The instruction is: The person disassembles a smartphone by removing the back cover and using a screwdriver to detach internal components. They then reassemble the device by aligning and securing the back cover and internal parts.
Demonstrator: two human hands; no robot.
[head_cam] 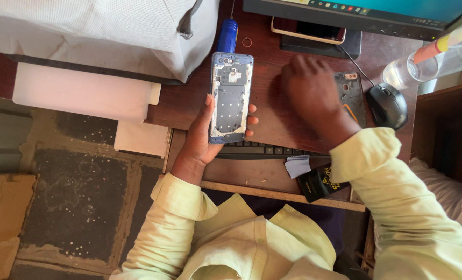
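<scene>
On the far left a white cloth-covered box (101, 36) fills the desk corner, with a pale flat board (80, 93) sticking out under it toward the near side; past the desk edge (137, 120) there is only bare floor (80, 197) and a piece of cardboard (0, 218).

The left hand (202, 140) holds the opened phone (231, 97) upright over the middle of the desk, above the keyboard (264, 150). The phone rests in the palm, thumb along its left edge and fingertips curled round the right edge, so the grip is a firm side pinch on the frame with the inner metal plate facing up. Keeping that hold low on the frame looks wise: it leaves the upper half free to work on. A blue-handled screwdriver (228, 35) lies just beyond the phone's far end, with a small ring (247, 42) beside it.

The right hand (311, 96) lies palm down on the bare wood to the right of the phone, fingers bent and pressing on the desk; whether anything small sits under them I cannot tell. Touching its right side is a dark phone back cover (352, 91), then a mouse (387, 105) and a clear bottle (412, 67) at the far right. A second phone (308, 30) lies by the monitor (355, 13).

Open room is tight: the clear wood between the two hands is the only free patch, and the near edge carries a grey cloth (297, 166) and a black packet (319, 181) that a sleeve could sweep off.
</scene>
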